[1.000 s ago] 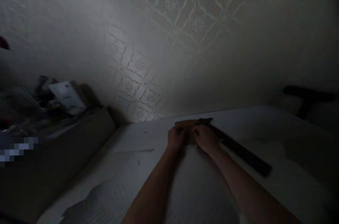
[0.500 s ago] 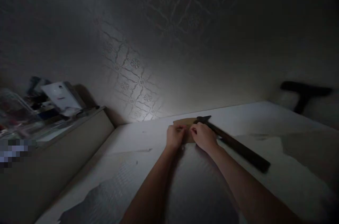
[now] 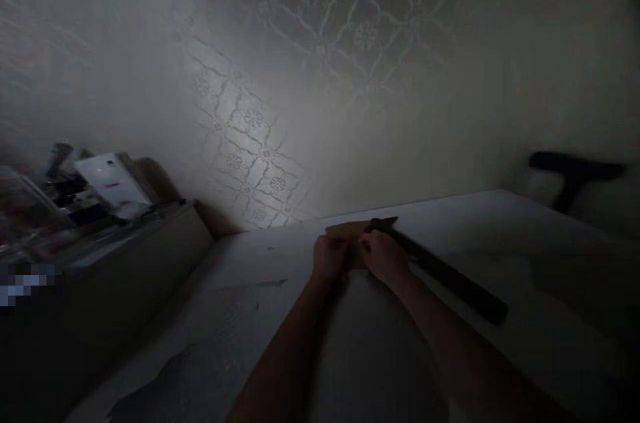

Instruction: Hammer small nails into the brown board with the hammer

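Note:
Side by side over a flat tan piece point(image 3: 345, 228), wood or cardboard, are my left hand point(image 3: 330, 256) and my right hand point(image 3: 384, 255). The fingers of both are curled in and pressed together, close to each other. Whatever they pinch is too small and dark to make out. Just right of the right hand lies a hammer point(image 3: 457, 279), its dark head past the knuckles at the tan piece's corner and its long handle slanting toward the lower right. Both forearms reach in from the bottom edge.
A white tabletop point(image 3: 255, 253) with peeling, torn patches runs to a patterned wall point(image 3: 320, 103). On the left, a raised ledge point(image 3: 165, 229) carries a white box point(image 3: 115, 183) and clutter. A black T-shaped object point(image 3: 575, 169) stands at the right.
The table and hands look darker while the wall looks brighter. Both hands stay at the tan piece with hardly any shift, and the hammer lies in the same place.

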{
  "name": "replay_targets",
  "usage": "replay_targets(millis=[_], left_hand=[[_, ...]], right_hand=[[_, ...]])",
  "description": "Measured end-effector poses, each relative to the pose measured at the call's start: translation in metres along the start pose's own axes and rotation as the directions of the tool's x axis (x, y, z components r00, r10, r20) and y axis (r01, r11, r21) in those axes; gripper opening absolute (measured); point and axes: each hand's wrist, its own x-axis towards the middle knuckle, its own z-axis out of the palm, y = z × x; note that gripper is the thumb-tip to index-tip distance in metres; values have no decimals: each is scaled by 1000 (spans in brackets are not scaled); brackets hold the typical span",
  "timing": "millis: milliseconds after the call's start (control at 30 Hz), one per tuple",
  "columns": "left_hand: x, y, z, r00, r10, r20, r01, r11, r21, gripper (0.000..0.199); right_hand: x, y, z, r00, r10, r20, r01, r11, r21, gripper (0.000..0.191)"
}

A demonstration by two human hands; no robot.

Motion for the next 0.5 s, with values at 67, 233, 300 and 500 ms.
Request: replay_targets(millis=[67,233,300,500], left_hand=[[0,1,0,1000,-15,2,15,1000,19,23],[0,2,-1,1000,-15,-7,15,997,79,23],[1,1,0,1000,-10,-9,11,996,90,23],[0,2,-1,1000,11,-2,-11,998,64,24]], right_hand=[[0,0,0,1000,-1,5,1,1000,-1,28],[-1,-1,-2,1000,4,11,-4,1000,-2,27],[-1,-1,-2,1000,14,18,-14,1000,-5,26],[-1,0,-1,1000,-2,10,2,1000,4,27]])
